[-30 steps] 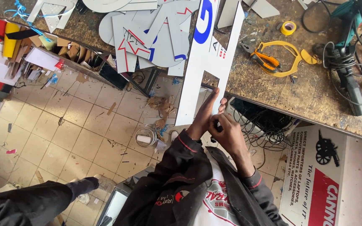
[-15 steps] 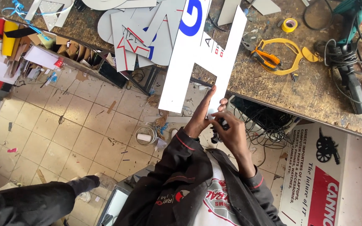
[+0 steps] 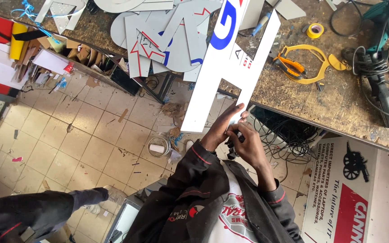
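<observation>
I hold a large white H-shaped sign cut-out with a blue letter on it. It leans from the workbench down toward my chest. My left hand grips the lower end of one leg of the cut-out from the left side. My right hand is just below that end, fingers closed around a small dark object that I cannot identify. The two hands touch each other at the leg's tip.
Grey letter cut-outs, a yellow-and-orange hand tool, a yellow tape roll and a green power tool with cables lie on the bench. A small can stands on the littered tile floor. Another person's leg is lower left; a printed signboard lower right.
The white cut-out has tilted, its top swinging to the right over the bench. My hands stay at its lower leg and have shifted slightly right.
</observation>
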